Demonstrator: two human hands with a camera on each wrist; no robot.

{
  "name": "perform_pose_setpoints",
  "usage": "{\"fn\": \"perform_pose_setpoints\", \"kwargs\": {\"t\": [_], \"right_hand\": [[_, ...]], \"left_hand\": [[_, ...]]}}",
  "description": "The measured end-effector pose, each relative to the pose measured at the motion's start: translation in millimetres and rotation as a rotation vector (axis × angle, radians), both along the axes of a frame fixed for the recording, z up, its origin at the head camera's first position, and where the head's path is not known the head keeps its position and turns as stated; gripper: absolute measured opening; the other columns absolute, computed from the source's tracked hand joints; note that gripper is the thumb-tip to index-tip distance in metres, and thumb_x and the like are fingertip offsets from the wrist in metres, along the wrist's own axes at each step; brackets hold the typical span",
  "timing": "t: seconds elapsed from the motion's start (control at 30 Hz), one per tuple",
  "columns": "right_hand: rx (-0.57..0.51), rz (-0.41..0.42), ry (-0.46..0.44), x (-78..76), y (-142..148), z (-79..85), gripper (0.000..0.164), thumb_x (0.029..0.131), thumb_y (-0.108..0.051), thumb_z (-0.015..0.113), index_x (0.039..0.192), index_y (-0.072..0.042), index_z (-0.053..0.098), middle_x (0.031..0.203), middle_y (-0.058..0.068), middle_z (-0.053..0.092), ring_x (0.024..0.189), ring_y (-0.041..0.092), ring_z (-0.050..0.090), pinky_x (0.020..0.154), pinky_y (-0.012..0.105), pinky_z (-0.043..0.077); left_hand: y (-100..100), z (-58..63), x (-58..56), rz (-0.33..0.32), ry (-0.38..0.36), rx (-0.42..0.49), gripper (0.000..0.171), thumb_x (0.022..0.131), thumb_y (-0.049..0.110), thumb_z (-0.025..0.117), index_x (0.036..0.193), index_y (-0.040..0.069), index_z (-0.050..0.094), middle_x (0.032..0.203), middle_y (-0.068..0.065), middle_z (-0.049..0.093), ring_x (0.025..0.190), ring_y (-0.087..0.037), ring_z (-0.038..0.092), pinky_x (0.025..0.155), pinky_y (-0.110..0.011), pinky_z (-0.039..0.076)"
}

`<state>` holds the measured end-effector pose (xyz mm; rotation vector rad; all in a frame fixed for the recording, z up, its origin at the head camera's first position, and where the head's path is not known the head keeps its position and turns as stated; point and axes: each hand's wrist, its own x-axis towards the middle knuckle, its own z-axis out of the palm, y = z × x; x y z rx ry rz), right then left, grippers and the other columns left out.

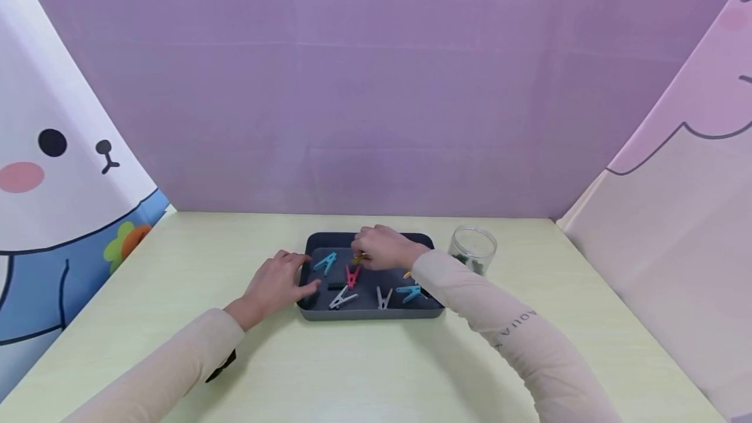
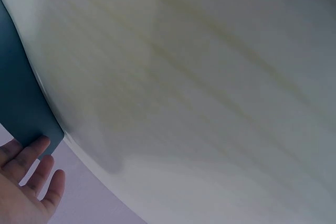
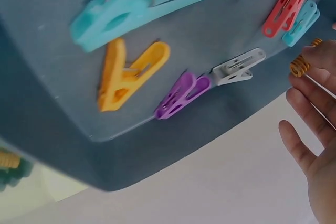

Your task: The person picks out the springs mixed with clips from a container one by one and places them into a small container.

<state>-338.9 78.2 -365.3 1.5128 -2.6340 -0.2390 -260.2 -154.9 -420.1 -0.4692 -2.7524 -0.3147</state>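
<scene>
Over the back middle of the dark grey tray [image 1: 370,314], my right hand [image 1: 384,248] pinches a yellow coil spring [image 3: 300,66] between thumb and finger. My left hand [image 1: 277,284] rests at the tray's left side, its fingers [image 2: 38,148] fairly straight against the wall. Clothespins lie in the tray: a red clothespin [image 1: 352,277], blue ones, grey ones, and in the right wrist view a purple clothespin [image 3: 182,95] and a yellow clothespin [image 3: 128,75]. A dark coil spring [image 1: 337,286] lies left of the red clothespin.
A clear jar [image 1: 472,247] stands to the right of the tray, close behind my right forearm. Dark green pieces lie in it, and the right wrist view shows green and yellow coils [image 3: 14,169] there. A purple backdrop [image 1: 364,83] rises behind the pale table [image 1: 235,234].
</scene>
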Motion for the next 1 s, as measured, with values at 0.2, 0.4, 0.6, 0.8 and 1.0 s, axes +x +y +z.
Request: {"fn": "perform_pose_setpoints", "kwargs": {"t": [0.2,0.4,0.6,0.8,1.0], "right_hand": [[-0.023,-0.021,-0.024,1.3,17.4,2.3,0.007,0.082,-0.022,0.066,0.088,-0.02,0.066,0.088,-0.007,0.062,0.082,0.01,0.053,0.074,0.031,0.046],[-0.05,-0.06,-0.026,3.4,35.6,7.7,0.007,0.079,-0.021,0.069,0.084,-0.018,0.065,0.083,-0.006,0.061,0.077,0.01,0.051,0.071,0.032,0.046],[-0.09,-0.067,-0.032,4.5,55.6,14.0,0.009,0.076,-0.017,0.07,0.083,-0.014,0.066,0.084,-0.002,0.062,0.079,0.014,0.053,0.073,0.036,0.047],[-0.115,-0.076,-0.019,4.8,75.5,19.5,0.009,0.073,-0.014,0.071,0.077,-0.013,0.063,0.077,-0.003,0.059,0.075,0.014,0.052,0.069,0.035,0.047],[-0.097,-0.135,-0.024,4.3,92.5,26.9,0.011,0.072,-0.018,0.073,0.08,-0.015,0.065,0.081,-0.003,0.062,0.077,0.013,0.054,0.072,0.034,0.048]], "left_hand": [[0.1,-0.8,0.3,0.011,-0.021,-0.006,0.055,0.078,0.051,0.062,0.113,0.008,0.062,0.109,-0.01,0.065,0.1,-0.027,0.055,0.078,-0.044,0.048],[0.2,-1.0,0.3,0.013,-0.026,-0.004,0.055,0.077,0.051,0.062,0.113,0.008,0.062,0.109,-0.01,0.065,0.1,-0.027,0.055,0.079,-0.044,0.048],[0.1,-1.9,-0.4,0.014,-0.028,-0.005,0.056,0.077,0.051,0.062,0.113,0.008,0.062,0.11,-0.01,0.065,0.101,-0.027,0.054,0.079,-0.045,0.047],[0.8,-1.3,0.1,0.015,-0.03,-0.002,0.056,0.078,0.05,0.062,0.113,0.007,0.062,0.11,-0.01,0.065,0.102,-0.028,0.054,0.08,-0.045,0.047],[0.8,-0.9,-0.2,0.015,-0.034,-0.003,0.056,0.078,0.05,0.062,0.113,0.007,0.061,0.11,-0.01,0.064,0.102,-0.028,0.054,0.081,-0.045,0.047]]}}
